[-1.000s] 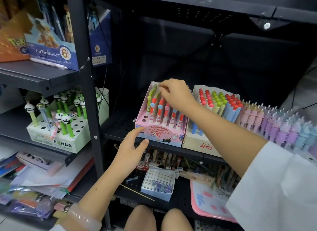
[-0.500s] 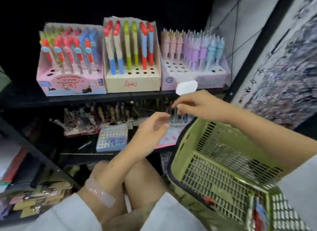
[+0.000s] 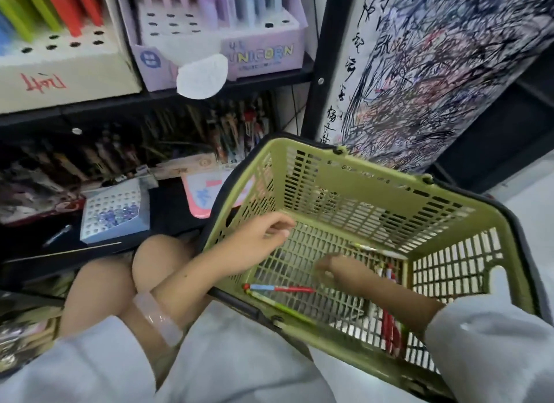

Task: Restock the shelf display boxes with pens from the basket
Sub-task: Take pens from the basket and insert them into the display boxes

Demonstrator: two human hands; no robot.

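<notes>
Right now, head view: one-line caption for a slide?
Both hands, left and right, reach into the green basket for loose pens below the shelf boxes.

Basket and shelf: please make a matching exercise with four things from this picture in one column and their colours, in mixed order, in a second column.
Things:
1. basket
2. unicorn display box
3. bracelet on the left wrist
4. pen on the basket floor by the near wall

Colours:
A. red and light blue
B. olive green
C. pale pink
D. lilac

Right pairs: 1-B, 2-D, 3-C, 4-A
</notes>
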